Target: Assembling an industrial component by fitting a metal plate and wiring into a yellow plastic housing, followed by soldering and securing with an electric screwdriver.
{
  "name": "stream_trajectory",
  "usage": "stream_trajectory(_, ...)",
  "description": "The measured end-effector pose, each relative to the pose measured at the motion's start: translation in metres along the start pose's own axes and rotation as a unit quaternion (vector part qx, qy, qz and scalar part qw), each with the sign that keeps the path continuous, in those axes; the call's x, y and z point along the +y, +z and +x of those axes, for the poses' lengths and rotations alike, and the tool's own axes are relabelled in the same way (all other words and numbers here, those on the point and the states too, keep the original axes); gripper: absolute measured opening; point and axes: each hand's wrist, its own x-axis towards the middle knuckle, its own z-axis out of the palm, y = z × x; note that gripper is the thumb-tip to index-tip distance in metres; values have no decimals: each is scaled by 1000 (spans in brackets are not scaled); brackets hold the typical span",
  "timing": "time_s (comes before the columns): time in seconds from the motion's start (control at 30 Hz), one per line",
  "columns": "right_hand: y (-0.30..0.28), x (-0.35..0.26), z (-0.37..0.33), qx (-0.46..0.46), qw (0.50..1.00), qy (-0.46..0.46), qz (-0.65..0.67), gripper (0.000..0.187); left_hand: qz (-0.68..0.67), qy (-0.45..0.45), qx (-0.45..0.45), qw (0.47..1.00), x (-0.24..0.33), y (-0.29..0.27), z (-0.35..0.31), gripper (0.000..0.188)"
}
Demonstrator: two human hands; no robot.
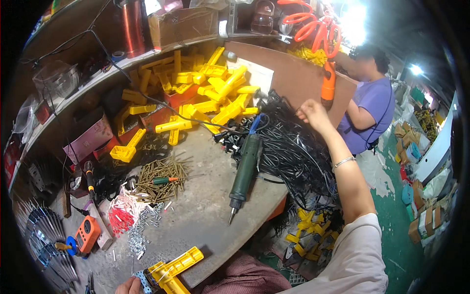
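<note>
Cluttered workbench [205, 206], hands far apart

Left hand [128, 286] is gripping a blue fitting [145, 282] against a yellow plastic housing [180, 264], which is sitting near the bench's edge. Right hand [314, 113] is hovering by the black cable heap [293, 152], fingers curled; whether they are holding anything, I cannot tell. Slackening left fingers would be risking a drop off that edge, while a snagged cable might be dragging the green electric screwdriver [245, 169] along

The yellow housing [175, 268] looks smooth plastic, the tabletop [200, 210] matt (rather rough), the screws [152, 172] metallic.
</note>
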Motion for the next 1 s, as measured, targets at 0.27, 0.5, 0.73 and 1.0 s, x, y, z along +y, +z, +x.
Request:
stream_trajectory(0.27,23,17,4,-55,975,-157,-147,41,3,-12,28,1000,-1,-5,-8,28)
stream_trajectory(0.5,-14,-1,33,-132,989,-59,16,12,5,-25,28,999,5,0,-1,26)
stream_trajectory(0.73,0,-127,-6,27,970,-231,77,24,-120,64,79,988,31,7,30,28)
stream_trajectory(1.0,59,-262,-177,-231,931,-127,254,26,-336,101,85,933,83,11,65,41)
